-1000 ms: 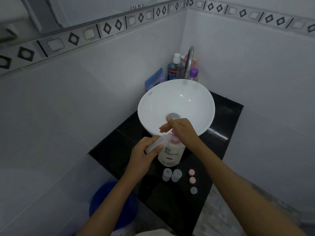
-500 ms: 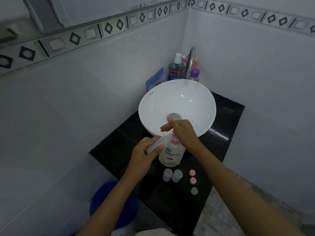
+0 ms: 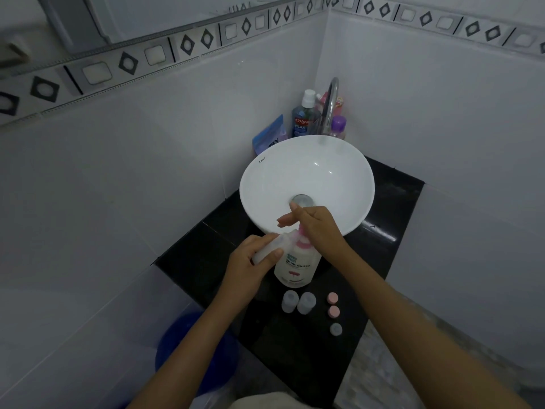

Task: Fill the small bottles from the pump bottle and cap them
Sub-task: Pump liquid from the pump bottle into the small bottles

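Note:
A white pump bottle (image 3: 296, 267) with a pink pump stands on the black counter in front of the basin. My right hand (image 3: 317, 227) rests on top of its pump head, fingers stretched over it. My left hand (image 3: 250, 261) holds a small clear bottle (image 3: 269, 247) tilted, its mouth up against the pump's spout. Two more small clear bottles (image 3: 290, 301) (image 3: 306, 302) stand uncapped just in front of the pump bottle. To their right lie two pink caps (image 3: 332, 298) (image 3: 333, 311) and a grey cap (image 3: 335, 329).
A white bowl basin (image 3: 265, 178) sits on the black counter (image 3: 383, 202), with a chrome tap (image 3: 331, 104) behind it. A mouthwash bottle (image 3: 303, 116), a purple-capped bottle (image 3: 337, 125) and a blue pouch (image 3: 269, 134) stand in the corner. A blue bucket (image 3: 188, 343) is below left.
Hands and bottles hold nearly the same pose; only the view has shifted slightly.

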`<state>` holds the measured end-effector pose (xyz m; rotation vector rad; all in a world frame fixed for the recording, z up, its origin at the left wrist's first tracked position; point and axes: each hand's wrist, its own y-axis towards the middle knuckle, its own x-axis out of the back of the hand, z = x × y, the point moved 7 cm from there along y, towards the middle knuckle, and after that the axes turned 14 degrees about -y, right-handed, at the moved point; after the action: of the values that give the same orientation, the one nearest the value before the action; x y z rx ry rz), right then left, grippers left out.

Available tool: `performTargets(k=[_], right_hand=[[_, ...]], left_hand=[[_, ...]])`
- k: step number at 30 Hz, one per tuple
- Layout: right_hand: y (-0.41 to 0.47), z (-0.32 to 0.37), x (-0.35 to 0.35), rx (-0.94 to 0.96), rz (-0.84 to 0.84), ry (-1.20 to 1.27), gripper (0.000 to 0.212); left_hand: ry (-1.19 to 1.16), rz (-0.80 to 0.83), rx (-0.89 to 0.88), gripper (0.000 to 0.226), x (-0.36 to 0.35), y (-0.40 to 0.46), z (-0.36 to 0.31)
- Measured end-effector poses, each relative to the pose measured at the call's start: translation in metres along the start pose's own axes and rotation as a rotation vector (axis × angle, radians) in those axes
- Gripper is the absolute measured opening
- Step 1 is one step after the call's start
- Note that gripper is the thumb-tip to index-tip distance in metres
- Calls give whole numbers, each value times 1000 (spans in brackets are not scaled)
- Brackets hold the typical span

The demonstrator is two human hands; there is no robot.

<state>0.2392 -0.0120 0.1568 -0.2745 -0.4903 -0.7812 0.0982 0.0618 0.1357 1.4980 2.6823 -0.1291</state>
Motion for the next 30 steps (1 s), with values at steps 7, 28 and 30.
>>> performTargets(k=[7, 28, 30], right_hand=[[1, -4, 0, -26, -59, 1, 46], [-2, -14, -7, -16, -75, 9, 46], [-3, -15, -9, -27, -66, 9, 45]], left_hand=[[14, 7, -19, 32, 1, 3, -4], [-35, 60, 24, 24, -3, 1, 4], [-51, 62, 36, 24, -4, 0, 5]])
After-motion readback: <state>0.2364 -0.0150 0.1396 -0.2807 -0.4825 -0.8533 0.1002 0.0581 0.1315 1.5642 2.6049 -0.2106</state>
